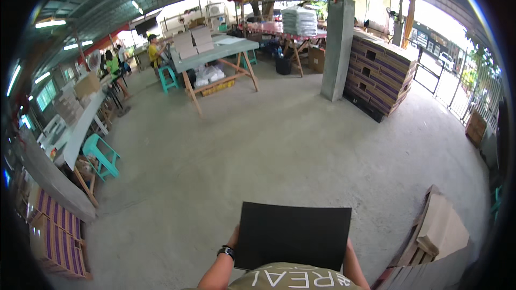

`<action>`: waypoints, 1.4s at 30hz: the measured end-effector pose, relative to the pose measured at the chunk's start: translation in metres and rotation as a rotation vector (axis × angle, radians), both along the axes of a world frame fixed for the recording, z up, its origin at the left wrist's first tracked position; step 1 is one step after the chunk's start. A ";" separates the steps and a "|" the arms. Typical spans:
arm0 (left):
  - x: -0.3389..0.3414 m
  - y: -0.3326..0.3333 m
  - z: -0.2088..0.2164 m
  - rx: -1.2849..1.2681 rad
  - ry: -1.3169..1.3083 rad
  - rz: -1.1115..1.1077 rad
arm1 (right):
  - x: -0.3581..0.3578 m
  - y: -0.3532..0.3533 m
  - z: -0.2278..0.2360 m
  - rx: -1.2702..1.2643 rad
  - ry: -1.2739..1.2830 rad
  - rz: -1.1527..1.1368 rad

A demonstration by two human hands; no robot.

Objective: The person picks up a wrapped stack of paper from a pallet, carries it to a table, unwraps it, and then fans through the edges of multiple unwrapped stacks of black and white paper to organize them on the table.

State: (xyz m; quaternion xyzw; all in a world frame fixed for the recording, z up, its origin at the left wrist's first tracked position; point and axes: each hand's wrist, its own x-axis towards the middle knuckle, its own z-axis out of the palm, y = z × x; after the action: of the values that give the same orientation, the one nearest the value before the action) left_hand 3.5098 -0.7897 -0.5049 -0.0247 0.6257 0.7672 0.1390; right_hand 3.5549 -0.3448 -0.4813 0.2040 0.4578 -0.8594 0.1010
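A flat black rectangular board (pixel 293 236) is held level in front of my body, close to my olive shirt. My left hand (pixel 233 237), with a dark band on its wrist, grips the board's left edge. At the opposite edge, my right hand (pixel 349 246) holds it too, mostly out of sight. Fingers of both hands are largely hidden by the board, and whether it is a single sheet or a stack cannot be made out.
Concrete floor (pixel 215 156) spreads ahead. A grey-topped table (pixel 231 48) stands beyond, with people near it. Stacked cartons (pixel 376 70) sit beside a concrete pillar (pixel 338 48). Teal stool (pixel 102 156) and cartons (pixel 56 231) are left; a pallet with cardboard (pixel 443 225) lies right.
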 end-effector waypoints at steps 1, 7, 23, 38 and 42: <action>-0.009 0.003 -0.003 -0.094 0.050 -0.008 | -0.025 -0.002 0.009 0.053 -0.136 -0.007; -0.149 0.032 0.022 0.347 -0.298 0.017 | -0.180 0.018 0.014 0.100 -0.216 0.013; -0.667 0.102 0.032 0.225 -0.355 -0.274 | -0.527 0.088 -0.031 0.076 -0.253 -0.296; -0.959 0.076 0.033 0.609 -0.475 0.223 | -1.092 0.081 -0.032 0.298 -0.173 0.070; -1.062 0.045 0.033 0.415 -0.457 0.393 | -1.208 0.037 -0.020 0.088 -0.177 0.246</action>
State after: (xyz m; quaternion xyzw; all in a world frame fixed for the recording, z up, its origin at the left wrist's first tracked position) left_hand 2.4475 -0.7450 -0.4714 -0.2865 0.3927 0.8646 0.1274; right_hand 2.3468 -0.3080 -0.5011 0.2255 0.5058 -0.7984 0.2364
